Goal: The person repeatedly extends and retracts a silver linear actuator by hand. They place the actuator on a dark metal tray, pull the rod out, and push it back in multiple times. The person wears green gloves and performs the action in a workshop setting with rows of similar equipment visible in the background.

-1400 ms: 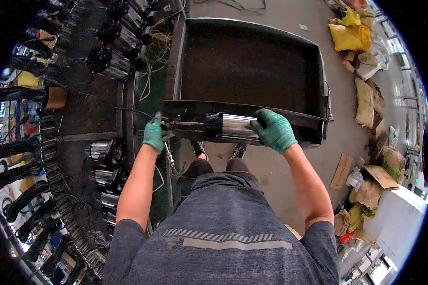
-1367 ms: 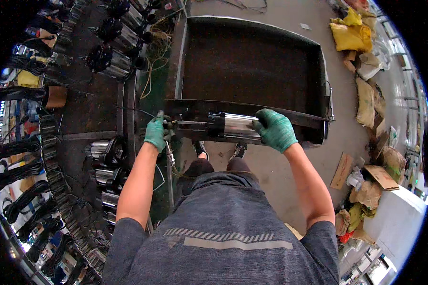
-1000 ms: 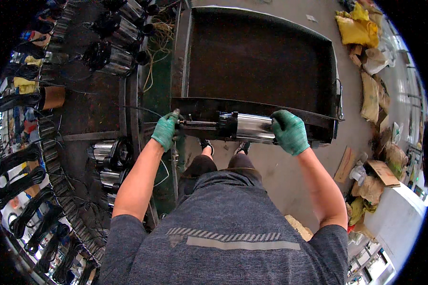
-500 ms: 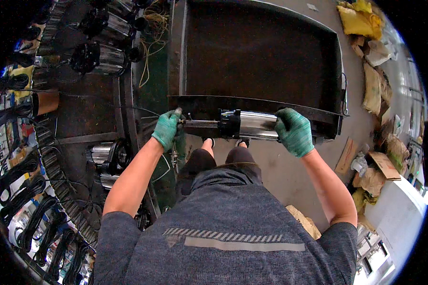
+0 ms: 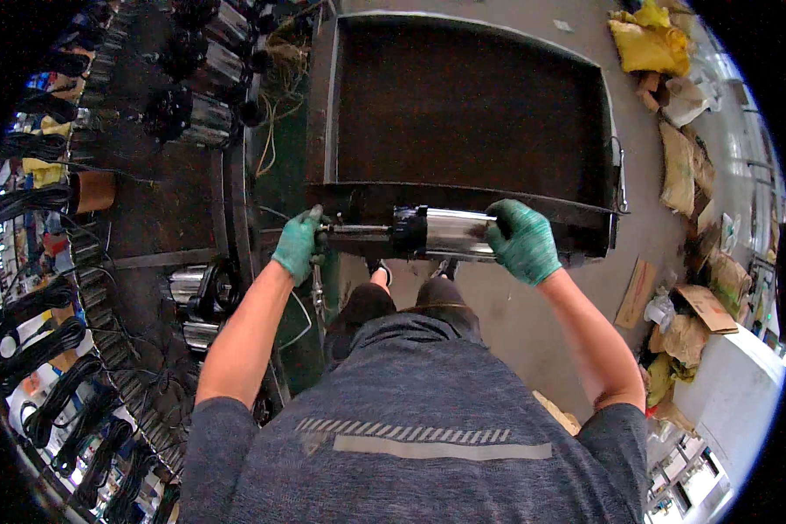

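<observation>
A shiny cylindrical metal motor point(image 5: 456, 234) with a black collar lies sideways in front of me, at the near edge of a dark metal tray. From its left end a slim shaft point(image 5: 358, 232) reaches to my left hand point(image 5: 297, 246), gloved in green and closed around the shaft's tip. My right hand point(image 5: 528, 243), in a matching glove, grips the motor's right end, with the thumb on the near side. Just below my left hand hangs a thin metal fitting point(image 5: 318, 288) beside a pale hose; whether the hand touches it I cannot tell.
The dark tray point(image 5: 330, 96) has raised walls. On the left, more motors point(image 5: 203, 118) stand on a dark bench point(image 5: 162, 258), near a roller conveyor with coiled black cables point(image 5: 48, 349). Yellow sacks point(image 5: 651, 44) and flattened cardboard point(image 5: 706, 307) lie on the right.
The whole view has shifted slightly, so tray, motor and hands appear a little further left. Both hands keep their hold on the motor and its shaft.
</observation>
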Tool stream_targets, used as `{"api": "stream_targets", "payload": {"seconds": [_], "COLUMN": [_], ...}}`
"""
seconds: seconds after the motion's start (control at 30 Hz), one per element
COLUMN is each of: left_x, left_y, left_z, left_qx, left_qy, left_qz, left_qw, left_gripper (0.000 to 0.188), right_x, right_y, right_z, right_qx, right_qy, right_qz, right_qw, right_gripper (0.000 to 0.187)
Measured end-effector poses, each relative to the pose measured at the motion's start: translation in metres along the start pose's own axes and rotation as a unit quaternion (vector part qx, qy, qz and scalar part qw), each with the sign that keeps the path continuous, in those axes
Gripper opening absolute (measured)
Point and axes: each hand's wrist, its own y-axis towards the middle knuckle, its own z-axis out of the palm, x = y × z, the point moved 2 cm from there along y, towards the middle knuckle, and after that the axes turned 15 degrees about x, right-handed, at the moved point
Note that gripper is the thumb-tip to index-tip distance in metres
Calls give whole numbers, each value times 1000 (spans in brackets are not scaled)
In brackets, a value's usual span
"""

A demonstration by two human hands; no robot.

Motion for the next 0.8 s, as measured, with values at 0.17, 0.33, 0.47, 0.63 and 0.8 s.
{"api": "stream_targets", "payload": {"seconds": [0.17, 0.33, 0.47, 0.63, 0.8], "left_x": [6, -42, -40, -19, -14], "left_y": [-6, -28, -35, -47, -56], "left_z": [-5, 155, 292, 382, 341], "left_qx": [22, 147, 242, 288, 285], "left_qy": [-256, -312, -262, -36, 145], "left_qz": [134, 212, 190, 272, 279], "left_qw": [957, 915, 915, 918, 906], "left_gripper": [29, 28, 34, 33, 31], "right_x": [-2, 23, 15, -51, -169], "right_y": [-10, -61, -105, -160, -235], "right_z": [-3, -32, -23, -18, -65], "right_qx": [-24, -156, -91, -99, -160], "right_qy": [4, -133, 40, 62, 66], "right_qz": [-64, -207, -82, 104, 268], "right_qw": [998, 957, 992, 988, 948], "right_gripper": [22, 26, 52, 32, 25]}}
